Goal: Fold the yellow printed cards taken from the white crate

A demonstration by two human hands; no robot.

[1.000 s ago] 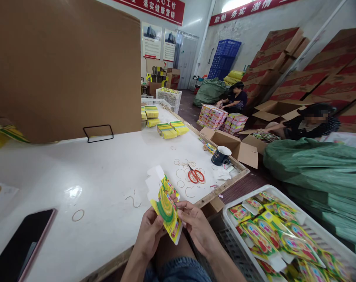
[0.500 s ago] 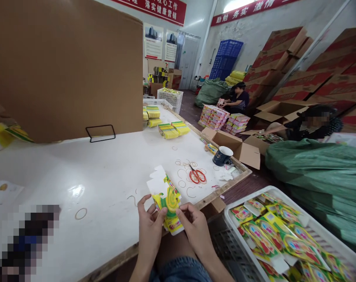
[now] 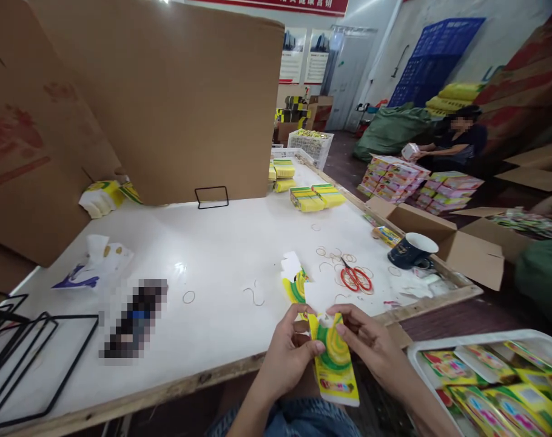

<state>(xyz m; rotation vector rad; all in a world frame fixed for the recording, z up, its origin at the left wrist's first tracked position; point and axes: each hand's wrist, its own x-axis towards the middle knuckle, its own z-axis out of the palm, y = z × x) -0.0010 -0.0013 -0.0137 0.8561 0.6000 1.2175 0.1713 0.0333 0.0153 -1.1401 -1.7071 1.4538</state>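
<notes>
In front of my lap, a small yellow and green printed carton [image 3: 334, 364] is held between both hands near the table edge. My left hand [image 3: 290, 341] pinches its left side with thumb and fingers. My right hand [image 3: 364, 331] grips the upper right side, thumb on the printed face. A white flap stands up at its top. Just behind it shows another yellow carton part with white tabs [image 3: 291, 265]; whether the two are joined I cannot tell. Red-handled scissors [image 3: 356, 279] lie beyond my right hand among thin rubber bands [image 3: 324, 250].
A dark mug [image 3: 407, 252] stands near the table's right edge. Bundled yellow cartons [image 3: 307, 199] lie farther back. A white crate [image 3: 485, 337] of printed cartons is at my right. Black wire frames [image 3: 62, 340] stand left; a large cardboard sheet [image 3: 203, 103] rises behind. A co-worker [image 3: 458, 139] sits beyond.
The view has swung left, so things appear farther right. The carton in my hands is now more upright, its printed face fully toward me, and my right hand has shifted to its top.
</notes>
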